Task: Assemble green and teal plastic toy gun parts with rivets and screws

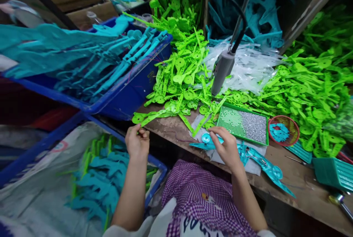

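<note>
I see the green strip (154, 116) at the front of the heap, left of the middle of the bench (169, 126), its near end pinched between the thumb and fingers of the left hand (137, 142). A turquoise part (266, 166) lies along the near edge to the right, on a pale cloth (262, 150). Above its left portion I have the right hand (226, 148), index finger stretched forward and left; I can't make out whether its fingertips grip anything.

Just beyond that hand sits a green tray (231, 122) with small silver pieces (254, 126) in its right half, and right of it a red basket (295, 131) of small turquoise bits (279, 133). A grey tool (223, 70) hangs over the far side, in front of translucent plastic (249, 66). Green parts (309, 91) heap up far right. On my left, a blue crate (132, 91) holds long turquoise pieces (110, 55); nearer and lower lie more turquoise pieces (100, 178).
</note>
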Demonstrator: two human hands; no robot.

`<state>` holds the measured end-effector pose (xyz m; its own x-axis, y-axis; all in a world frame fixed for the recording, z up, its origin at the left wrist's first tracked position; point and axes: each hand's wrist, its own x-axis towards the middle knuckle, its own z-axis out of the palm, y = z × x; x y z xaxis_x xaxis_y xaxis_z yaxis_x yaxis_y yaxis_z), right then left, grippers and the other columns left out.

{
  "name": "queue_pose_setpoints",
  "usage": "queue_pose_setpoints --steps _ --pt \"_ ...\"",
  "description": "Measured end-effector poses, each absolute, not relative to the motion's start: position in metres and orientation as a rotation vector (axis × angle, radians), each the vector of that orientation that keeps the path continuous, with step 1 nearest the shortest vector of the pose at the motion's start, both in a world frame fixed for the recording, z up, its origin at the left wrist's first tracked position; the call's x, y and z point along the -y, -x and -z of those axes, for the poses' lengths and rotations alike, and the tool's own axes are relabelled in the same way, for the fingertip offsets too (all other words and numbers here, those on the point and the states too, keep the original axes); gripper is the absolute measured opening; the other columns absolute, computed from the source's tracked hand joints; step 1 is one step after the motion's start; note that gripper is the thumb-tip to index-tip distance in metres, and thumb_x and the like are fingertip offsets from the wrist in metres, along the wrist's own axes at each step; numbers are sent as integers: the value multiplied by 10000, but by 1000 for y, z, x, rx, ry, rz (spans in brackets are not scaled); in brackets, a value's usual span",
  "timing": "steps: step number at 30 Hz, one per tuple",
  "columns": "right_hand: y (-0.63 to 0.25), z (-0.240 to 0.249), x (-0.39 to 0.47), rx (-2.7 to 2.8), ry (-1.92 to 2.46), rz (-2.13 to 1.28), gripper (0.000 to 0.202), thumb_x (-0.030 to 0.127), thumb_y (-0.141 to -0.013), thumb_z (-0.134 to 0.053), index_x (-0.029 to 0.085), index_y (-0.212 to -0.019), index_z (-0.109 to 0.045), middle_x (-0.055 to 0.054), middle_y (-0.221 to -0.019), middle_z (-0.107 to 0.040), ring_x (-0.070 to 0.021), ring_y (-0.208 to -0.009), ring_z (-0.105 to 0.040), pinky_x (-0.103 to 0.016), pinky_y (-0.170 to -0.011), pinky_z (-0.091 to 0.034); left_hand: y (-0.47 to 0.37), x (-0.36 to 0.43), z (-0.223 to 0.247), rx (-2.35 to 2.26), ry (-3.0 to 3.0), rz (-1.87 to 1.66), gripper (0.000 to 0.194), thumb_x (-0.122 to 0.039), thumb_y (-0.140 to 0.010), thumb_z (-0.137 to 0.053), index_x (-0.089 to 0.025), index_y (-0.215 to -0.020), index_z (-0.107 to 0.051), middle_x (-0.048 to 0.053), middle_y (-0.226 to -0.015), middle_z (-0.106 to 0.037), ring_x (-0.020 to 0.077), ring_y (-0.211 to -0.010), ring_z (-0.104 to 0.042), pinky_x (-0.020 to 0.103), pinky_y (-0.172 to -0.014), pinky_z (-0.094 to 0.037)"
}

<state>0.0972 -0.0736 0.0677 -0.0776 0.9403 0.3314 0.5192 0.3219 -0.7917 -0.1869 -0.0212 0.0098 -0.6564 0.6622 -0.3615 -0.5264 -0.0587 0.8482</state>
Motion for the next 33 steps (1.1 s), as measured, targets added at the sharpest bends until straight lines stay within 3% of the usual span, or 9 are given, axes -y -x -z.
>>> queue_pose_setpoints --steps 6,10,15,18,23,26,29,33 --pt "-67 -109 25 1586 1142 -587 180 265 -943 -523 227 -971 -696 -33 -963 -733 -154 -919 -671 -321 -840 -534 184 23 -8 -1390 -178 -1779 335 -189 -500 -692 -182 -558 -363 -110 -471 -392 11 -429 -364 131 -404 -290" --pt "-67 -84 24 1665 1156 -748 195 314 -938 -538 223 -966 -708 -35 -954 -743 -156 -882 -681 -308 -804 -534 173 33 -4 -1466 -262 -1709 318 -241 -530 -706 -192 -585 -396 -108 -470 -425 25 -419 -416 135 -400 -304" --pt "-79 -45 55 1753 1380 -827 268 339 -963 -481 208 -958 -715 -72 -937 -749 -190 -869 -695 -314 -782 -527 139 51 8 -1604 -619 -1477 263 -375 -658 -687 -203 -712 -495 -57 -524 -576 84 -412 -517 183 -415 -369" --pt "-76 -41 70 1896 1343 -887 258 328 -969 -476 212 -986 -706 -63 -945 -742 -186 -874 -687 -310 -800 -519 120 52 11 -1669 -907 -1431 242 -412 -739 -640 -215 -747 -499 -40 -538 -593 123 -426 -554 227 -448 -428" --pt "-74 -36 84 1936 1361 -902 257 325 -978 -464 223 -1009 -698 -51 -946 -735 -181 -883 -679 -304 -796 -509 84 42 14 -1811 -1649 -1163 187 -400 -858 -554 -222 -814 -593 43 -689 -658 203 -646 -651 320 -653 -518" --pt "-79 -34 89 1930 1335 -920 262 318 -980 -458 232 -1022 -701 -47 -939 -732 -177 -873 -679 -304 -797 -511 61 29 17 -1772 -2016 -846 187 -309 -888 -535 -204 -956 -675 121 -919 -683 262 -886 -657 392 -819 -514" --pt "-90 -32 97 1893 1339 -923 264 331 -980 -458 230 -1012 -699 -50 -954 -734 -181 -888 -685 -313 -813 -519 56 26 19 -1704 -2167 -614 422 -289 -817 -664 -258 -1236 -629 147 -1276 -575 321 -1191 -540 479 -978 -446" --pt "-113 -26 114 1818 1419 -928 263 343 -978 -461 223 -962 -694 -53 -923 -739 -186 -864 -703 -300 -781 -535 87 39 13 -1518 -2272 -343 880 -448 -635 -837 -372 -1421 -451 138 -1568 -291 425 -1432 -236 643 -1080 -267"
